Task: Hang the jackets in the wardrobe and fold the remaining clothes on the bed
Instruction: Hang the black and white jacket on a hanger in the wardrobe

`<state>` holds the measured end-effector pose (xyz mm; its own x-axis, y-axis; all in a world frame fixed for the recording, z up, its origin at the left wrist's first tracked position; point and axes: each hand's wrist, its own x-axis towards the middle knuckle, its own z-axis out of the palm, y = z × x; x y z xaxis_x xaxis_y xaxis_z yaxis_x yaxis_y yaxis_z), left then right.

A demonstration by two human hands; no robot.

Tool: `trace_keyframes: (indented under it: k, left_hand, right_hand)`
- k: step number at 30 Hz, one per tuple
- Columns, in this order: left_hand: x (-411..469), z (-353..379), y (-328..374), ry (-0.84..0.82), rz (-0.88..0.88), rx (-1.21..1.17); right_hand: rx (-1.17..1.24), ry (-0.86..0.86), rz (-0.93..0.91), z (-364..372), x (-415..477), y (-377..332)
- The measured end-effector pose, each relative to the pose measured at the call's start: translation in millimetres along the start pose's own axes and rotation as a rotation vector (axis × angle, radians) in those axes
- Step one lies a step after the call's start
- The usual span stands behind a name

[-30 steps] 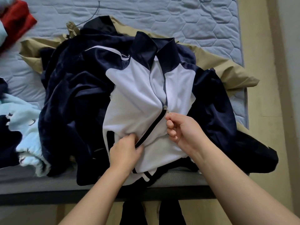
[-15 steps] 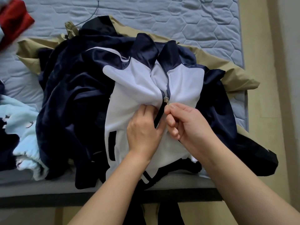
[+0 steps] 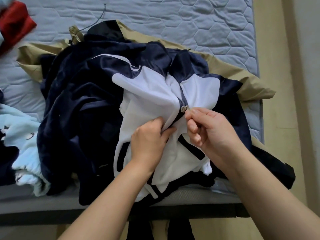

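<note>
Navy-and-white jacket lies atop heap of clothes at near edge of bed. Left hand grips bunched white front just beside zip. Right hand pinches zipper pull, mid-chest.

The bed has a grey-blue mattress quilted in hexagons, and its near edge runs just below the left hand and right hand. Under both hands a heap of dark clothes, the navy and white jacket on top, spreads over a tan garment that lies flat on the mattress and shows beyond and right of the hands. Well left of the left hand lies a pale blue garment, and far beyond that a red garment. A dark thread lies on bare quilting beyond the heap
</note>
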<state>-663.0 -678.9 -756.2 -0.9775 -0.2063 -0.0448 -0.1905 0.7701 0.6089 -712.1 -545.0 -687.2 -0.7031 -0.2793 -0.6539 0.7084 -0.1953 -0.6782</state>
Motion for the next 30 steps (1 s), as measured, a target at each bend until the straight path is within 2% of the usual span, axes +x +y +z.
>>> trace_keyframes:
  k: [3, 11, 14, 16, 17, 21, 22, 23, 25, 27, 29, 30]
  left_hand:
    - [-4, 2, -21, -0.101, 0.006, 0.078]
    - [-15, 6, -59, -0.386, -0.196, 0.204]
    - [-3, -9, -47, -0.664, -0.276, 0.273]
    - [14, -27, -30, -0.751, -0.328, 0.335]
    - [24, -36, -21, -0.693, -0.331, 0.342]
    - [76, -48, 33, -0.168, -0.244, 0.140]
    - [90, -42, 46, -0.126, -0.203, 0.135]
    - [102, -34, 56, -0.152, -0.167, 0.184]
    - [115, -13, 62, -0.345, -0.149, 0.386]
    - [118, 4, 51, -0.468, -0.233, 0.478]
    - [114, 6, 35, -0.420, -0.381, 0.363]
    - [110, 4, 29, -0.383, -0.481, 0.206]
  right_hand:
    - [0.011, 0.025, 0.027, -4, 2, 0]
    - [-0.072, 0.018, 0.064, -7, -1, 12]
    - [-0.185, 0.003, 0.044, -6, -5, 21]
    - [-0.305, 0.022, -0.004, -8, -5, 23]
    - [-0.373, 0.029, -0.028, -9, -5, 22]
    - [-0.535, 0.029, -0.046, -10, -4, 23]
    - [-0.553, 0.030, -0.049, -10, -4, 24]
    - [-0.570, 0.031, -0.055, -9, -4, 26]
    - [-0.594, 0.032, -0.071, -7, -5, 31]
    - [-0.622, 0.030, -0.091, -6, -6, 38]
    - [-0.676, 0.023, -0.102, -7, -9, 48]
    - [-0.705, 0.013, -0.099, -7, -11, 53]
